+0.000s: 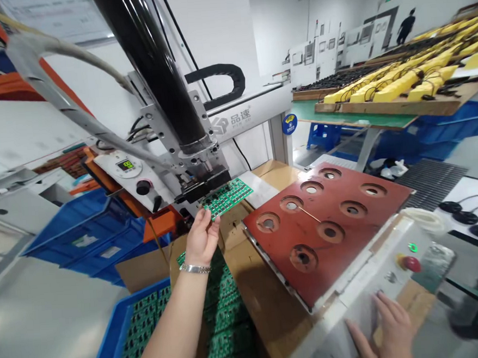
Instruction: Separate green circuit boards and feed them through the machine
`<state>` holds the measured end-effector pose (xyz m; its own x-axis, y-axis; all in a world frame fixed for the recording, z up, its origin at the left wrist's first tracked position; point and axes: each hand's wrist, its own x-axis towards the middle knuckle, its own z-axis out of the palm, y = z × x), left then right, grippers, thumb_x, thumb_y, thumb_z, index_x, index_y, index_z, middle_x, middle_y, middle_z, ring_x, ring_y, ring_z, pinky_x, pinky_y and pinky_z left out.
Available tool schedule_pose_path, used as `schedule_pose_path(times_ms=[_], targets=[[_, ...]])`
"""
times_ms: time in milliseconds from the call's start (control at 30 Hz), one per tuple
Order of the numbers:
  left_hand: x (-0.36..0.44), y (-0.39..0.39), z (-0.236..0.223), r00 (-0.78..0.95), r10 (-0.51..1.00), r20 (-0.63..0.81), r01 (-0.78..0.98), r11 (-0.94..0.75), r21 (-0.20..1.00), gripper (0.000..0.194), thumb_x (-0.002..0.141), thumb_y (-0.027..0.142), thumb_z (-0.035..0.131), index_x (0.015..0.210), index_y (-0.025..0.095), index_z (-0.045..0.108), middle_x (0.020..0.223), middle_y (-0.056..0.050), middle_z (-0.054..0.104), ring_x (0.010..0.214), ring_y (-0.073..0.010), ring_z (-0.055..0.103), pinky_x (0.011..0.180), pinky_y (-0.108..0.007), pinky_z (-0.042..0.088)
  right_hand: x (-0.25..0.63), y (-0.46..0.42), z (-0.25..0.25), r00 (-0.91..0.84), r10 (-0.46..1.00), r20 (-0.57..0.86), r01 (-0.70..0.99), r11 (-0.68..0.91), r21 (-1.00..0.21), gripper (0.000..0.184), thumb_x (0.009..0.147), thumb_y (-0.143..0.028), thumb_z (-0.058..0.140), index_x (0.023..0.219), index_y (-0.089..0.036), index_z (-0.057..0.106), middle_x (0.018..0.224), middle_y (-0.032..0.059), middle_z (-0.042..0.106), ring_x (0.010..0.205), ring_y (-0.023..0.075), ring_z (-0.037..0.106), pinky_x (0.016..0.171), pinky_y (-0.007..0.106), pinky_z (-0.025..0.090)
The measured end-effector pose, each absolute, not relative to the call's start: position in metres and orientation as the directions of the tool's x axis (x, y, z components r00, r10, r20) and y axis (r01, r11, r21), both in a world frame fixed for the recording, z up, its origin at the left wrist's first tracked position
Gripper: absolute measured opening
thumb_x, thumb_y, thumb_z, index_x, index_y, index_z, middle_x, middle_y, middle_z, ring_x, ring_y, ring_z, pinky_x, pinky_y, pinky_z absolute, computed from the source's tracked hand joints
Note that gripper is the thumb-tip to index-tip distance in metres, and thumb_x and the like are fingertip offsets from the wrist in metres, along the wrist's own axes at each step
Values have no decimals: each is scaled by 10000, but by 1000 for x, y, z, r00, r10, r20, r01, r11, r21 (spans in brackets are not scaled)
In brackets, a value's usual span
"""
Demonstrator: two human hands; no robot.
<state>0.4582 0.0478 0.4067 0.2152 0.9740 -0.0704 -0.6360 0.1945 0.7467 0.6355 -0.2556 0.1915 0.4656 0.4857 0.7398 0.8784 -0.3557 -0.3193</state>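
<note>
Between the thumb and fingers of my left hand point(203, 235) is the near edge of a green circuit board panel point(234, 197) covered with small parts. The panel is tilted, and its far edge meets or lies under the dark lower block point(202, 184) of the machine head; I cannot tell if they touch. My right hand point(391, 329) rests with fingers apart on the pale front housing point(354, 302), below the red stop button point(411, 264) and green-lit button point(412, 247). Behind that housing lies a red-brown plate point(331, 210) with several round recesses and a thin stick on it.
Below my left arm, more green boards point(227, 310) are stacked in a carton, beside a blue bin point(106, 335) of boards. Blue crates point(83, 233) stand at left. A black cylinder point(153, 65) rises from the machine head. Yellow parts point(384, 87) cover a far table; a person point(406, 27) stands beyond.
</note>
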Motion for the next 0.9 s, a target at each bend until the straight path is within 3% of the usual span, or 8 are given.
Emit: schedule_pose_path(times_ms=[333, 633, 900], targets=[[456, 47, 404, 221, 971, -91, -637, 214, 741, 214, 822, -31, 529, 764, 155, 618, 729, 32, 586, 591, -39, 603, 618, -120, 533, 635, -257, 189, 494, 471, 731, 865, -347, -362, 683, 798, -638, 444, 1212, -95, 409, 1090, 198, 498, 1013, 355, 482, 847, 586, 413], [454, 47, 405, 221, 971, -88, -641, 212, 737, 257, 853, -41, 470, 755, 155, 603, 695, 38, 605, 590, -34, 606, 602, -116, 539, 630, -257, 188, 527, 422, 738, 848, -317, -424, 699, 795, -586, 502, 1307, -128, 373, 1187, 203, 453, 1092, 375, 448, 878, 619, 402], [447, 45, 400, 223, 973, -62, -649, 195, 735, 188, 837, -28, 511, 855, 119, 626, 767, 11, 650, 616, -75, 622, 553, -184, 556, 631, -257, 185, 530, 425, 734, 847, -316, -428, 713, 788, -578, 519, 1338, -156, 351, 1198, 202, 454, 1100, 382, 447, 868, 618, 410]])
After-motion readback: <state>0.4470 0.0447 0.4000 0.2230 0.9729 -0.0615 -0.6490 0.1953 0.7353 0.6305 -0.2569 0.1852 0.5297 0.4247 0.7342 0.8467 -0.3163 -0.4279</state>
